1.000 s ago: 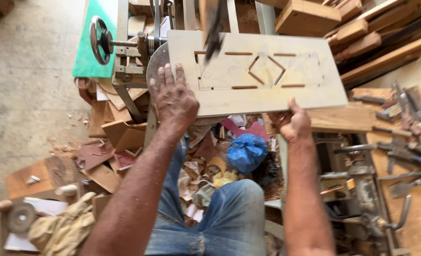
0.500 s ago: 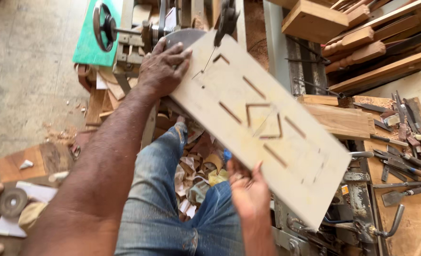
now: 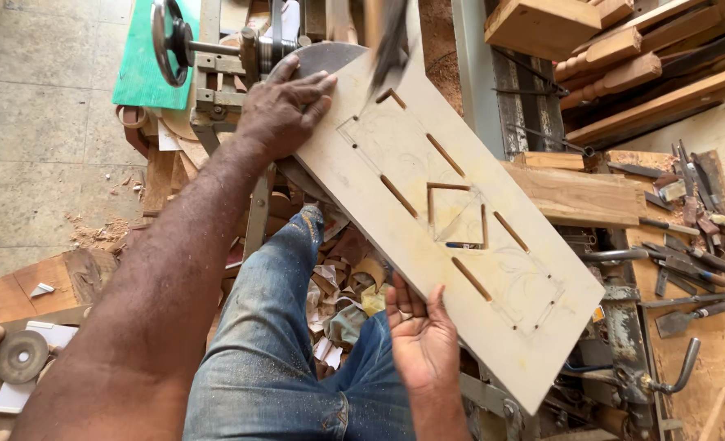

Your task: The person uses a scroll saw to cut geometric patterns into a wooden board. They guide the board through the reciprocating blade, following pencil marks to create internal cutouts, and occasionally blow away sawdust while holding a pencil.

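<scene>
A pale flat wooden board (image 3: 460, 220) with pencil lines and several cut slots lies slanted across a saw machine. My left hand (image 3: 285, 106) presses flat on the board's far corner, fingers spread. At the board's near edge my right hand (image 3: 423, 339) pushes with fingers up against its underside and edge. A thin saw blade (image 3: 391, 37), blurred, comes down to the board at a slot near its top. My leg in dusty blue jeans (image 3: 281, 327) is below the board.
A green machine panel with a handwheel (image 3: 166, 41) stands at the upper left. Wood offcuts and scraps (image 3: 346, 294) lie on the floor between my legs. Timber pieces (image 3: 624, 57) are stacked at the upper right; chisels and tools (image 3: 689, 245) lie on a bench at right.
The board has turned from lying crosswise to a steep slant, its near end swinging toward me. My right hand slid along its near edge; my left hand stayed on the far corner.
</scene>
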